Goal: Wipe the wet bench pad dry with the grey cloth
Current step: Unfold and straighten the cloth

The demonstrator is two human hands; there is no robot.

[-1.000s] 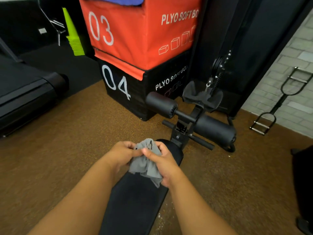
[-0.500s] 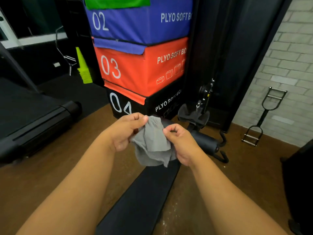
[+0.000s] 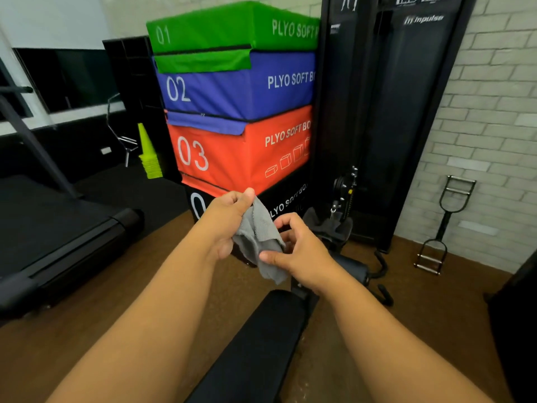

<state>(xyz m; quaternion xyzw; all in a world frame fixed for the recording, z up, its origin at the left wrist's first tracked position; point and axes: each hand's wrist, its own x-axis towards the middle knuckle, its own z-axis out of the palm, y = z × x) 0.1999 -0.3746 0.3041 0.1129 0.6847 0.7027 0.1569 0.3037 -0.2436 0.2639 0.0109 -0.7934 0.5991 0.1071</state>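
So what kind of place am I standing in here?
Most likely a gym: stacked plyo soft boxes numbered 01 to 04, a treadmill on the left, and a padded bench below your hands.

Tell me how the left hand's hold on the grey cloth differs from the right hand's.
The left hand pinches the grey cloth at its top edge, up high; the right hand holds it lower, thumb against the hanging folds. The left hand's fingers are curled in tight; the right hand's forefinger arches loosely above the cloth. Both hold the cloth in the air, above and clear of the bench pad.
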